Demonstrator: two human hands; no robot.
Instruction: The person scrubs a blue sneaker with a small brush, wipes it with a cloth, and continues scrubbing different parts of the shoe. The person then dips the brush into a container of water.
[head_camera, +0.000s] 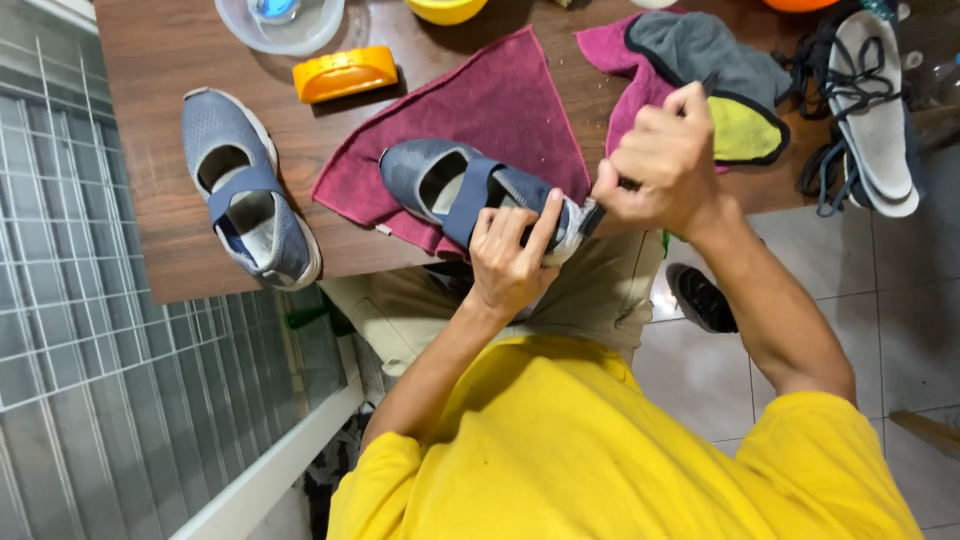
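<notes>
Blue-grey shoe (470, 190) sits on maroon towel (480, 110) at the surface's near edge. Left hand (510, 255) clamps its toe; right hand (665, 160) pinches a small brush (592, 215) there. Best: short strokes, firm hold. Second shoe (245, 200) near left edge.

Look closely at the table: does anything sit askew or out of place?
Yes. The second blue shoe overhangs the table edge at its toe. Insoles lie apart in tangled laces.
</notes>
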